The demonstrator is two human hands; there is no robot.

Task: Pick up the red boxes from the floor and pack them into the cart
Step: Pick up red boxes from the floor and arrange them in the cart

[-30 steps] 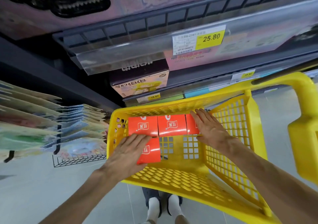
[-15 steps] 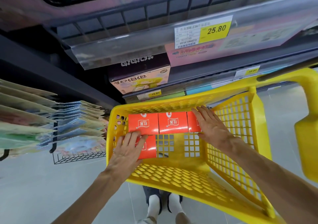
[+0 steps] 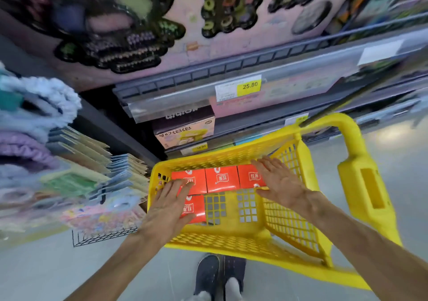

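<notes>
Inside the yellow plastic cart [image 3: 287,222] three red boxes lie side by side along the far wall: left [image 3: 196,178], middle [image 3: 221,179] and right [image 3: 251,175]. One more red box [image 3: 194,208] lies in front of the left one. My left hand [image 3: 169,205] rests flat with straight fingers across the near box and the left box of the row. With its fingers extended, my right hand [image 3: 280,182] touches the right edge of the right box. Neither hand grips anything.
The cart's thick yellow handle [image 3: 361,173] rises at the right. Store shelves with price tags [image 3: 238,89] and boxed goods [image 3: 184,129] stand just behind the cart. Hanging packets [image 3: 97,168] fill a wire rack at the left. My shoes [image 3: 220,275] are on the grey floor below.
My left hand slid forward over the near box onto the back row. My right hand shifted a little to the right. The view tilted up toward the shelves.
</notes>
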